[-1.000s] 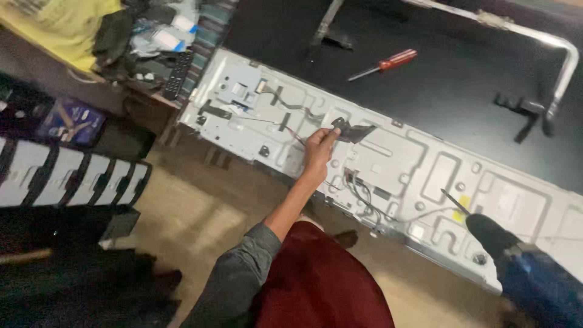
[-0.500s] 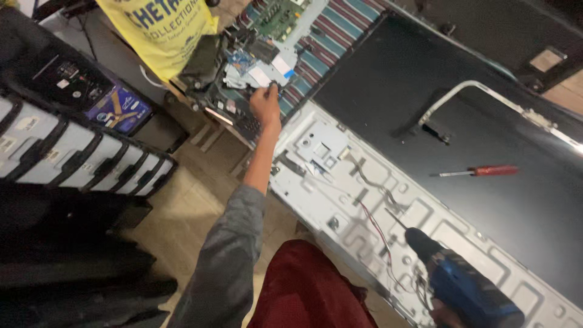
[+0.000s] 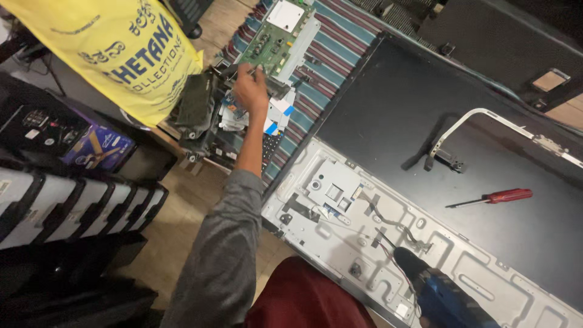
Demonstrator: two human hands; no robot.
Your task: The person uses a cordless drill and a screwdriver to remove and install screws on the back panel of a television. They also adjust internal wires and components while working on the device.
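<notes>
A dark panel [image 3: 413,115] lay flat, a grey metal chassis [image 3: 364,225] along its near edge and a red screwdriver [image 3: 495,197] on it. The left hand [image 3: 250,90] reached over a heap of parts [image 3: 206,121] beside a green circuit board [image 3: 276,36], fingers pinched on something small; what, I cannot tell. Probably light and fragile, best held by its edges. The right hand stayed hidden behind a blue drill [image 3: 446,297].
</notes>
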